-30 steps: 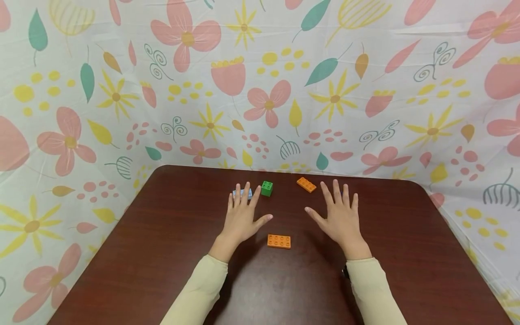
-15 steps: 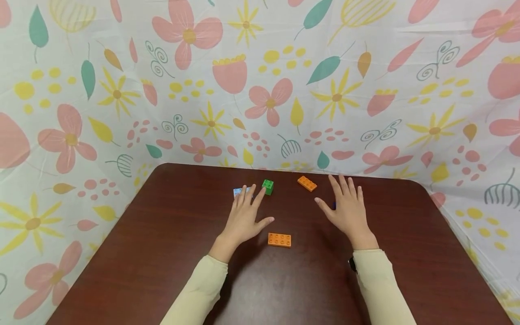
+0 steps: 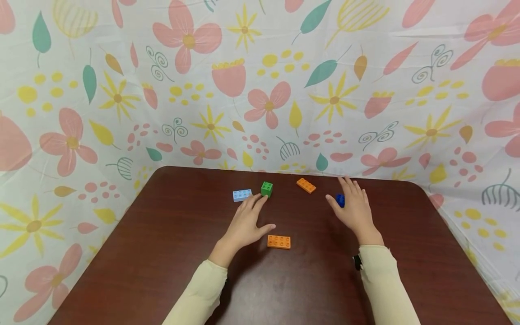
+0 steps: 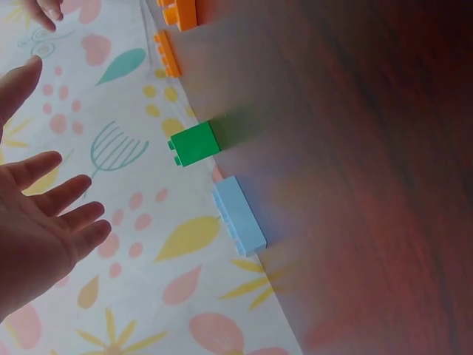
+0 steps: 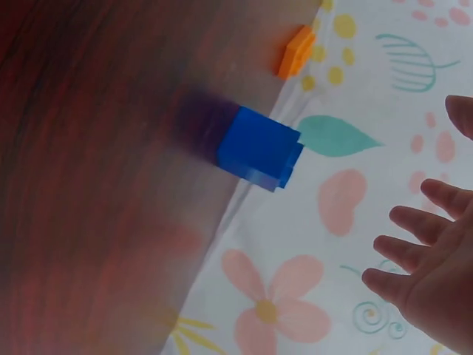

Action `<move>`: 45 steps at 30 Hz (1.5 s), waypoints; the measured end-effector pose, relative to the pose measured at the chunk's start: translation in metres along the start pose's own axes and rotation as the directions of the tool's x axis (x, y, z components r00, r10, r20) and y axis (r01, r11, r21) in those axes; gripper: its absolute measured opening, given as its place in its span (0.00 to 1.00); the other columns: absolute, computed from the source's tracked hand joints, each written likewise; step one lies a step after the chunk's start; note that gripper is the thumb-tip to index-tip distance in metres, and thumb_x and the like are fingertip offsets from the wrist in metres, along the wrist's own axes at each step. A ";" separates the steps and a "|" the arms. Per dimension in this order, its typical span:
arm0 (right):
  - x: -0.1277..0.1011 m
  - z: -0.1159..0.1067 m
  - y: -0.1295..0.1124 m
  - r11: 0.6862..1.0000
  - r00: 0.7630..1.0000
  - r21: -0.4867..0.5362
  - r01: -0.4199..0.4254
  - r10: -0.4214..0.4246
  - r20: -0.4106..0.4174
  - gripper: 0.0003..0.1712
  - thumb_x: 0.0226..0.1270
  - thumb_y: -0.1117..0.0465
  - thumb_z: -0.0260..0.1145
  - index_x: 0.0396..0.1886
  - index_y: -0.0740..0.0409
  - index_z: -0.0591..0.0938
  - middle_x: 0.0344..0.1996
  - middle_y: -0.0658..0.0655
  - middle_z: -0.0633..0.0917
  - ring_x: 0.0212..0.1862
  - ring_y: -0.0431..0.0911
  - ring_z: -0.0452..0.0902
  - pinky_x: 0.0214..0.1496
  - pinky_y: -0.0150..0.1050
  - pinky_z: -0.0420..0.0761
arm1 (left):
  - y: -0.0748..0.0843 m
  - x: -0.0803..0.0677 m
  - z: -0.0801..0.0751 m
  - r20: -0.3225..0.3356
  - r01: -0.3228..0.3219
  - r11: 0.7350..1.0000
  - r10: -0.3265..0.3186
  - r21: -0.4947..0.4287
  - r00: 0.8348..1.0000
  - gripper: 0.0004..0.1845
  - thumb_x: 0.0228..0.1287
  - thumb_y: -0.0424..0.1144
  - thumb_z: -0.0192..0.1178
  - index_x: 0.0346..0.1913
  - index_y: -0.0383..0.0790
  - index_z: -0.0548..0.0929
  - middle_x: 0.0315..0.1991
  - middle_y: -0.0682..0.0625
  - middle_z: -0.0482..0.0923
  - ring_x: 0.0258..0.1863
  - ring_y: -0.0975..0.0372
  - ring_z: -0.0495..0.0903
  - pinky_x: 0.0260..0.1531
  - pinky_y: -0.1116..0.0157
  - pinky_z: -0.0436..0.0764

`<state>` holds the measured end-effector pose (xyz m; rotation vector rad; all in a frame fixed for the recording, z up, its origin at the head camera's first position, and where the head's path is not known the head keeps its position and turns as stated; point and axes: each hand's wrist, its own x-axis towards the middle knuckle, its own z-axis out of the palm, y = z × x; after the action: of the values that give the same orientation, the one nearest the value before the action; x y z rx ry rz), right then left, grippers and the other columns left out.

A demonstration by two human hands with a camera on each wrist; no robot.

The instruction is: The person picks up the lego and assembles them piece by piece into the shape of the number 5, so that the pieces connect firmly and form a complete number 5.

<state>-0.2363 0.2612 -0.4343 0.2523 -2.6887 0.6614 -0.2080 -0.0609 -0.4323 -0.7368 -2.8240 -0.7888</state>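
My left hand (image 3: 246,224) hovers over the table with fingers spread and holds nothing. Just beyond its fingertips stand a green building brick (image 3: 266,188) and a light blue brick (image 3: 242,194), both seen from the side in the left wrist view. Near its thumb lies a flat orange brick (image 3: 279,242). My right hand (image 3: 354,212), also with nothing in it, is raised beside a dark blue brick (image 3: 340,200), which it partly covers in the head view. The right wrist view shows this blue brick (image 5: 259,148) whole, with the fingers apart from it.
A second flat orange brick (image 3: 306,185) lies near the far edge, between the hands. The dark brown table (image 3: 162,253) ends at the back against a flowered cloth (image 3: 268,67).
My right hand has moved to the right, uncovering the dark blue brick. My left hand has drawn back a little, and the light blue brick shows more fully. The bricks stay in place.
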 end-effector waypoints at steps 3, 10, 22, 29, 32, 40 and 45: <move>0.001 0.002 0.008 1.000 1.000 0.025 -0.011 0.011 0.013 0.42 0.70 0.47 0.60 0.75 0.61 0.56 0.70 0.73 0.58 0.70 0.71 0.47 0.68 0.68 0.46 | 0.001 -0.002 0.001 0.012 -0.002 1.000 0.002 -0.029 1.000 0.43 0.59 0.52 0.67 0.73 0.42 0.59 0.71 0.40 0.57 0.72 0.46 0.53 0.67 0.45 0.56; 0.000 0.005 0.022 0.994 0.995 0.090 -0.069 0.061 0.085 0.41 0.70 0.51 0.61 0.74 0.65 0.56 0.70 0.75 0.55 0.70 0.71 0.47 0.67 0.67 0.51 | 0.000 -0.004 0.004 0.074 0.020 0.992 -0.012 -0.121 0.997 0.44 0.58 0.46 0.69 0.73 0.41 0.59 0.71 0.40 0.57 0.71 0.47 0.54 0.68 0.45 0.55; 0.001 0.011 0.042 0.963 0.975 0.213 -0.166 0.129 0.180 0.44 0.71 0.52 0.60 0.75 0.67 0.49 0.71 0.75 0.52 0.68 0.73 0.50 0.63 0.68 0.57 | -0.001 -0.007 0.008 0.149 0.078 0.962 -0.039 -0.261 0.988 0.46 0.54 0.38 0.73 0.74 0.41 0.58 0.70 0.41 0.60 0.69 0.48 0.60 0.64 0.50 0.65; 0.004 0.011 0.043 0.937 0.947 0.236 -0.256 0.194 0.256 0.47 0.71 0.51 0.60 0.76 0.65 0.45 0.68 0.79 0.57 0.65 0.73 0.56 0.61 0.68 0.63 | -0.002 -0.006 0.012 0.169 0.112 0.927 -0.054 -0.359 0.984 0.45 0.53 0.33 0.72 0.72 0.38 0.60 0.66 0.38 0.64 0.63 0.45 0.68 0.60 0.50 0.70; 0.005 0.011 0.043 0.925 0.941 0.263 -0.276 0.204 0.269 0.47 0.71 0.53 0.61 0.76 0.66 0.45 0.66 0.80 0.59 0.66 0.73 0.57 0.61 0.67 0.63 | -0.005 -0.006 0.014 0.170 0.120 0.900 -0.052 -0.419 0.984 0.44 0.53 0.31 0.72 0.72 0.35 0.61 0.64 0.36 0.66 0.59 0.43 0.70 0.55 0.51 0.74; 0.007 0.014 0.047 0.909 0.940 0.308 -0.281 0.195 0.282 0.43 0.69 0.65 0.61 0.74 0.71 0.48 0.67 0.79 0.58 0.66 0.72 0.57 0.64 0.62 0.63 | -0.007 -0.007 0.020 0.214 0.186 0.828 -0.082 -0.528 0.973 0.41 0.53 0.25 0.69 0.70 0.31 0.62 0.62 0.33 0.67 0.58 0.43 0.72 0.53 0.52 0.76; 0.006 0.016 0.051 0.892 0.932 0.335 -0.303 0.206 0.297 0.39 0.69 0.69 0.59 0.72 0.73 0.50 0.67 0.79 0.59 0.65 0.72 0.58 0.63 0.61 0.65 | -0.008 -0.007 0.025 0.259 0.232 0.791 -0.097 -0.567 0.961 0.39 0.52 0.24 0.69 0.68 0.29 0.64 0.61 0.32 0.68 0.57 0.42 0.72 0.51 0.54 0.78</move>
<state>-0.2599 0.2978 -0.4668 0.0777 -2.8437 1.3162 -0.2050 -0.0573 -0.4591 -0.6722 -2.8540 -1.7826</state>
